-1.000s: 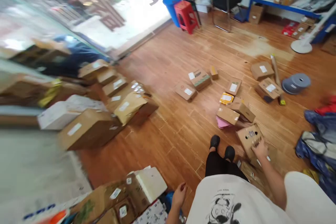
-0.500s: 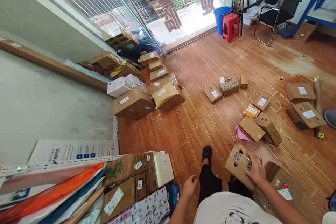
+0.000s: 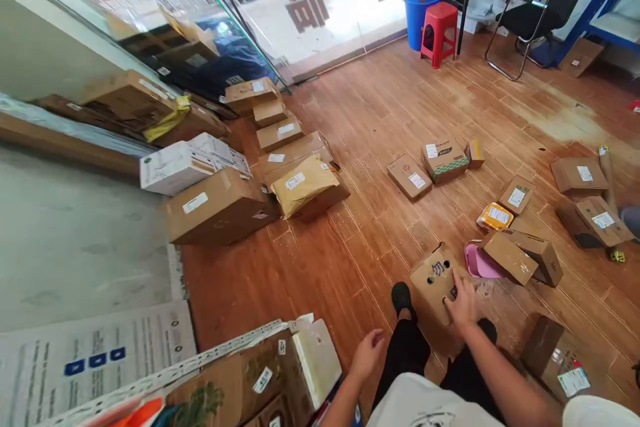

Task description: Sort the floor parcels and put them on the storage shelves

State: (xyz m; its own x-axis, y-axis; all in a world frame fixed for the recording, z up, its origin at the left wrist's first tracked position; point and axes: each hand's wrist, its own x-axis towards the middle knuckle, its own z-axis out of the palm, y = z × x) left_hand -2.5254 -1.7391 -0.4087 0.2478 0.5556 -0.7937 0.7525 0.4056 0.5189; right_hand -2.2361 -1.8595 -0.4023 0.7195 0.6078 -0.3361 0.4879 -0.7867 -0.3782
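My right hand [image 3: 463,307] grips a cardboard box [image 3: 429,287] by its near right side; part of the grip is hidden. This box has round holes and blue handwritten marks on its face, and I hold it tilted in front of my legs. My left hand [image 3: 369,351] hangs apart from it, loosely curled with nothing in it, to the left of my knee. Right of my right forearm, another cardboard box [image 3: 563,353] with a white label lies on the floor.
Small parcels, an orange packet [image 3: 495,216] and a pink basin [image 3: 481,261] lie ahead right. Larger boxes [image 3: 223,207] line the left wall. A shelf rack with a white foam box [image 3: 317,357] stands close on my left. A red stool [image 3: 439,33] and blue bin [image 3: 419,13] stand farther back.
The box in my right hand has moved left, away from the labelled box on the floor, to in front of my legs. My view has shifted; my left hand stays loosely curled.
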